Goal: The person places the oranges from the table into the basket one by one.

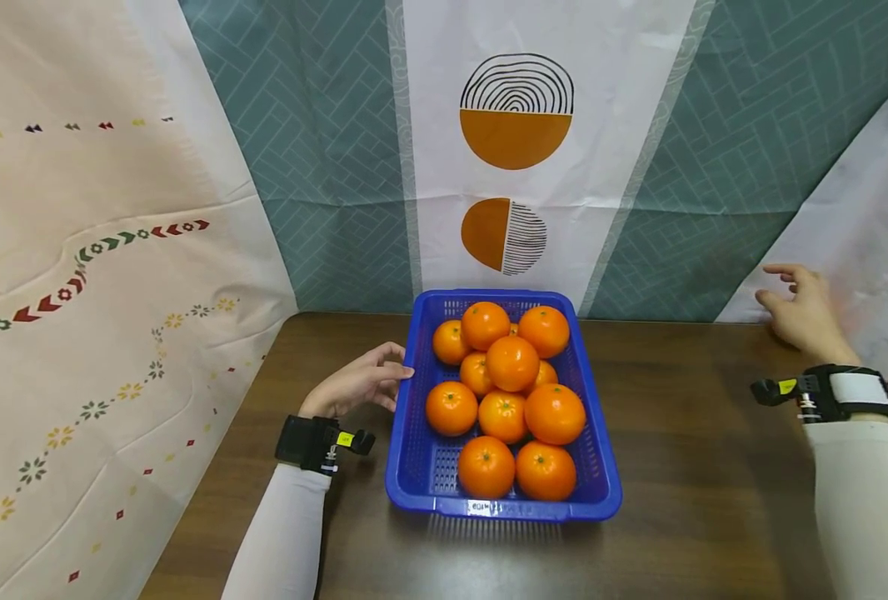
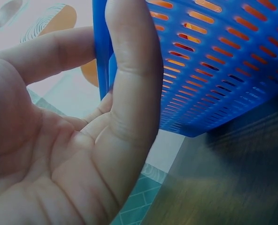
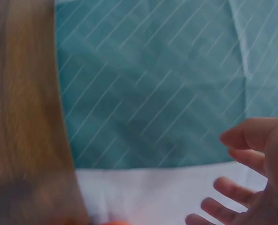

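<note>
A blue plastic basket (image 1: 600,417) with slotted walls stands mid-table, holding several oranges (image 1: 512,363), some stacked on others. At its left side my left hand (image 1: 357,382) grips the rim, thumb over the top edge and fingers curled against the outer wall. The left wrist view shows a finger of that hand (image 2: 134,84) tucked under the lip of the basket (image 2: 214,51). Far to the right, my right hand (image 1: 807,317) is raised, its fingers apart and loosely bent, with nothing in them; in the right wrist view the hand (image 3: 256,168) appears before the cloth.
The brown wooden table (image 1: 684,467) extends on both sides of the basket. Behind it hangs a teal and white patterned cloth (image 1: 339,150). A cream embroidered cloth (image 1: 99,317) borders the left, and a white cloth (image 1: 864,208) the right. A blurred orange patch (image 3: 115,223) shows low in the right wrist view.
</note>
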Available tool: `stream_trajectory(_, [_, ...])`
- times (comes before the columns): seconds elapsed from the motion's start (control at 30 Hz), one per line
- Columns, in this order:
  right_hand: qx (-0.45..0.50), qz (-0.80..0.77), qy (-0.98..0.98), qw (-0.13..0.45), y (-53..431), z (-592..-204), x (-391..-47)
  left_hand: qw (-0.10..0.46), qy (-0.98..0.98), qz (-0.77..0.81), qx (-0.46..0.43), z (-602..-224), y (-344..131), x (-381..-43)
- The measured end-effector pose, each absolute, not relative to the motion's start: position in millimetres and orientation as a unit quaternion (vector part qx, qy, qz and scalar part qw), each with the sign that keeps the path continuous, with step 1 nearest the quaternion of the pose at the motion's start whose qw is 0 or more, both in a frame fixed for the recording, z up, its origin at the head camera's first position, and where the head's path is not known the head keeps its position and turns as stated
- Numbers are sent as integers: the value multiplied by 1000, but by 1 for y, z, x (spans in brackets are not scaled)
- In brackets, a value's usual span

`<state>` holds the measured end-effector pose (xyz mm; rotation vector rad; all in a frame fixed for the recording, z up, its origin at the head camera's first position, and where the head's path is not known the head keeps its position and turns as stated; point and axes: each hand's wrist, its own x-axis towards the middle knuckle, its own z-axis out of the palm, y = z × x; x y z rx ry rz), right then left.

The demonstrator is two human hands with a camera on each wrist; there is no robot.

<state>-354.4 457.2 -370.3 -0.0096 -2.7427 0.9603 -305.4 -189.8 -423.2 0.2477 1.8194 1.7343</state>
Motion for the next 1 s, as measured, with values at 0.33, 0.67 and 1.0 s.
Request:
stream_trajectory(0.33, [-91,304,-943,99,485,-391,-368,301,683,658,95,-424,-195,-304])
stream_trajectory(0.67, [-115,275,-953,55,503,-409,-373,301,686,655,97,-422,-195,-306])
stream_trajectory(1.0, [-141,261,-954,41,515,-415,-366,308,675,663,99,-424,-191,-305])
